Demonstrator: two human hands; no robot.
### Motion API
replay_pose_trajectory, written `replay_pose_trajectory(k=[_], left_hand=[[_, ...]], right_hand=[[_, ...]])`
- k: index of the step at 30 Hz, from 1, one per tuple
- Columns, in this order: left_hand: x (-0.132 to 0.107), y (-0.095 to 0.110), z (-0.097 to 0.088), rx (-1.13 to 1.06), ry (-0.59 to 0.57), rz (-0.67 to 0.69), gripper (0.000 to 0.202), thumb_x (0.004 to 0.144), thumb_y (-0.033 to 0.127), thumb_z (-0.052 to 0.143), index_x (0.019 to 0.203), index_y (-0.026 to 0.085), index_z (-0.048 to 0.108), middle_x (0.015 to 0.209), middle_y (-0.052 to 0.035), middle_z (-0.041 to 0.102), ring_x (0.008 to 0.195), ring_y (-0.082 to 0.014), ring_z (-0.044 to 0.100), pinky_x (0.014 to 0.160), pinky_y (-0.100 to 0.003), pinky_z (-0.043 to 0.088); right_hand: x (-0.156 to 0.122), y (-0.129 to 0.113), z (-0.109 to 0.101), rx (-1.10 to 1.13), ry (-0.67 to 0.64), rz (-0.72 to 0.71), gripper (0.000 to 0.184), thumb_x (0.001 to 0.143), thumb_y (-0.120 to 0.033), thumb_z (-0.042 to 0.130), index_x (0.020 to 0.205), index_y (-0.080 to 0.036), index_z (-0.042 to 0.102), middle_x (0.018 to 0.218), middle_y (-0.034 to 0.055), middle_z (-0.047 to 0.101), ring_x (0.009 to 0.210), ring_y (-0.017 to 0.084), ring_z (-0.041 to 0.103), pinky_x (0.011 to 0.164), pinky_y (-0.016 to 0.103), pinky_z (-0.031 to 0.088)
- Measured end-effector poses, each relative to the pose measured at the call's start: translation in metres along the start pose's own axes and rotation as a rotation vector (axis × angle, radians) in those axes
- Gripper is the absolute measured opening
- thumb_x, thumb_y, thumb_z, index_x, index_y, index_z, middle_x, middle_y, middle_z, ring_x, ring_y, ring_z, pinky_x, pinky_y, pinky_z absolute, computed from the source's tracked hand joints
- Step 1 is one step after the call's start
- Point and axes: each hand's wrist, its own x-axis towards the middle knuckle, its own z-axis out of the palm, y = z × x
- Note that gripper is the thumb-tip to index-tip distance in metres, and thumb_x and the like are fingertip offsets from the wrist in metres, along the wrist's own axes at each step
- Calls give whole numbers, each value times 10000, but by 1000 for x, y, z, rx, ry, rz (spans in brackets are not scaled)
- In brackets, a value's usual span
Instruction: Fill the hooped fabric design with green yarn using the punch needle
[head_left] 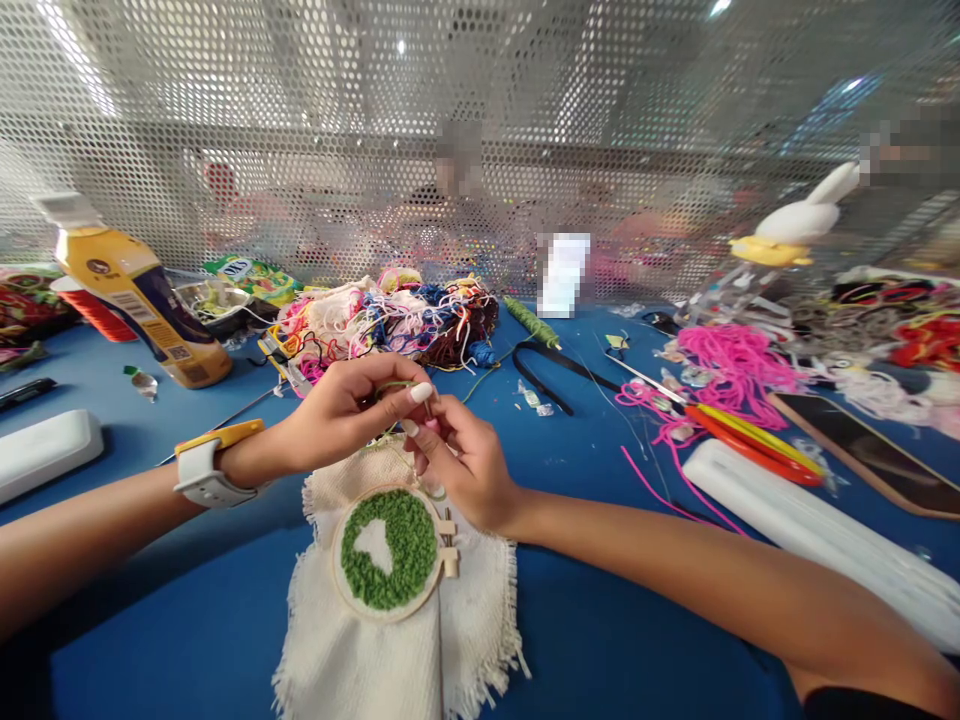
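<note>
My left hand [356, 410] and my right hand [469, 455] meet above the cloth, fingertips pinched together. A strand of green yarn [394, 386] runs through the left fingers. Between the right fingers is a small slim piece with a pinkish part, mostly hidden, whose kind I cannot make out. Just below the hands, a round wooden embroidery hoop [337, 575] is clamped on cream fringed cloth [367, 665], its screw on the right. Looped green yarn stitching [416, 545] fills most of the hoop around a bare pale patch.
A tangled yarn pile [390, 320] and a green yarn roll [532, 322] lie behind the hands. At left stands a yellow-labelled bottle [142, 300]. To the right lie pink yarn [739, 365], red-and-yellow-handled scissors [757, 440], a phone [874, 450] and a long white object [817, 540].
</note>
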Motion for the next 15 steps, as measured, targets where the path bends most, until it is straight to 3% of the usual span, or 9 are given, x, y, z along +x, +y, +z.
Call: replay_pose_trajectory(k=[5, 15], left_hand=[[3, 1, -4, 64, -62, -3, 144, 904, 251, 510, 924, 145, 605, 817, -51, 647, 739, -112, 625, 666, -189, 529], [5, 0, -6, 205, -112, 119, 141, 927, 251, 457, 910, 137, 537, 751, -31, 592, 655, -91, 553, 590, -179, 485]], right_hand=[[0, 1, -1, -42, 8, -28, 105, 914, -278, 477, 872, -184, 502, 678, -9, 578, 510, 81, 523, 511, 213, 438], [1, -3, -1, -60, 14, -8, 85, 906, -248, 483, 875, -183, 528, 667, -10, 576, 512, 84, 507, 510, 217, 426]])
